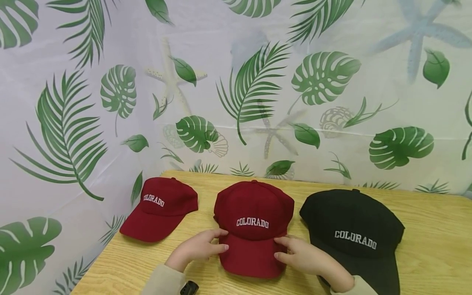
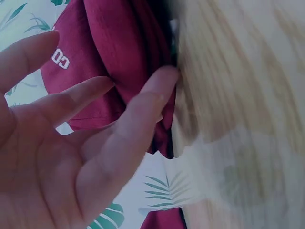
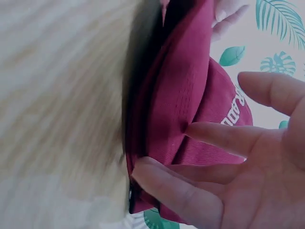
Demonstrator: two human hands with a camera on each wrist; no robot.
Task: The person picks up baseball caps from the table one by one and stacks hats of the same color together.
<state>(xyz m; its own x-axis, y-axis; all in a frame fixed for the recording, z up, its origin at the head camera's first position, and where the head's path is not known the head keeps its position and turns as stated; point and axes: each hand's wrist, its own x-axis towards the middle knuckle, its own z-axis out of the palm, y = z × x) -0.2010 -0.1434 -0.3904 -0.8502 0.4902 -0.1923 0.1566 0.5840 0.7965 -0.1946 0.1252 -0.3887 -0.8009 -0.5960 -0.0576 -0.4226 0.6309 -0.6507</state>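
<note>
In the head view a dark red baseball cap [image 1: 253, 205] with white COLORADO lettering sits in the middle of the table, brim toward me. On its left side, my left hand [image 1: 200, 247] has fingertips right at the seam of crown and brim. Opposite it, my right hand [image 1: 307, 256] touches the brim's other side. Both hands have fairly straight, spread fingers, as the left wrist view of the cap [image 2: 128, 52] and the right wrist view of the brim [image 3: 176, 95] show. Nothing is gripped.
A second red COLORADO cap [image 1: 162, 209] rests at the left, brim angled to the lower left. Close on the right is a black COLORADO cap [image 1: 354, 229], partly behind my right hand. The wooden table [image 1: 435, 246] meets a leaf-patterned curtain [image 1: 228, 82] at the back and left.
</note>
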